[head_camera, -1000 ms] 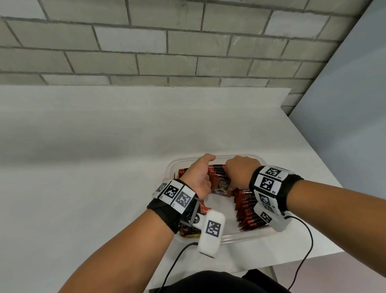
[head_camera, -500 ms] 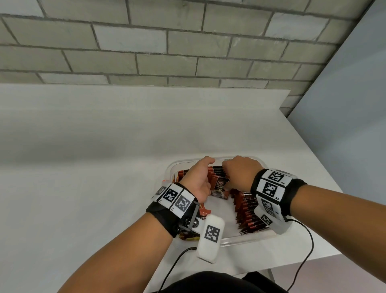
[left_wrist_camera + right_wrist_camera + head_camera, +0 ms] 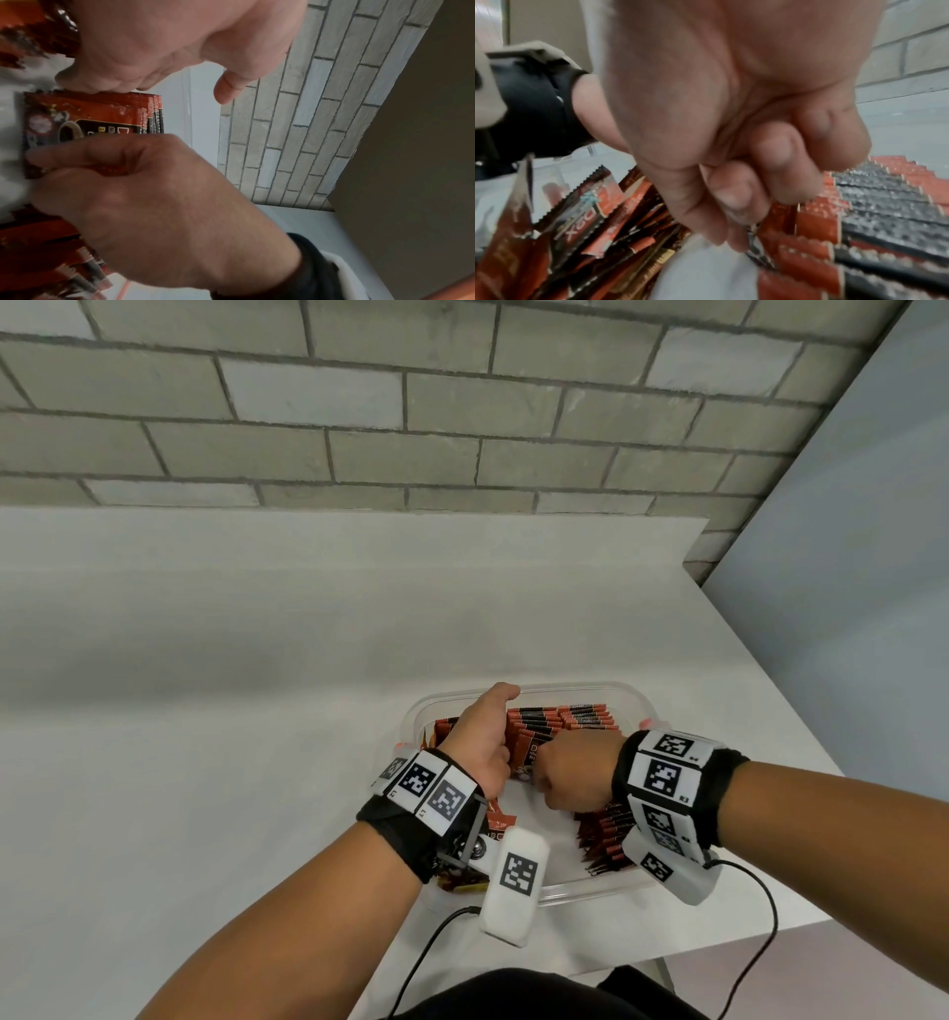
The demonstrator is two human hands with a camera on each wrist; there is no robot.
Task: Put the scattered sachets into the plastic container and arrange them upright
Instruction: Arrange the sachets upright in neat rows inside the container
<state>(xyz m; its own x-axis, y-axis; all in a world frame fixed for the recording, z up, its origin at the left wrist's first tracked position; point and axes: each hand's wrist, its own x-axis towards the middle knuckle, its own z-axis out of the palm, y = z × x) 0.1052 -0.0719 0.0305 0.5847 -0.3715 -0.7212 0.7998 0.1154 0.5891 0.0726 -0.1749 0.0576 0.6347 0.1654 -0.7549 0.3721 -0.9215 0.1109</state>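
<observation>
A clear plastic container (image 3: 580,689) sits near the table's right front edge. Red-and-black sachets (image 3: 562,717) stand upright in a row along its far side, and more sachets (image 3: 608,834) lean by its right wall. My left hand (image 3: 488,737) curls its fingers (image 3: 102,87) onto one edge of an upright sachet stack (image 3: 85,115), with the thumb held off. My right hand (image 3: 565,775) is a fist at the stack's other edge, its index finger (image 3: 77,155) across the front sachet. Its fingertips (image 3: 734,194) are curled tight.
Several loose sachets (image 3: 598,227) lie in a heap at the container's near left, under my left wrist. The white table (image 3: 231,711) stretches left and far. A brick wall (image 3: 411,403) stands behind it, and the table edge runs close on the right.
My right hand has drawn back from the far row toward me and now sits at the front of the stack. The left hand has barely moved.
</observation>
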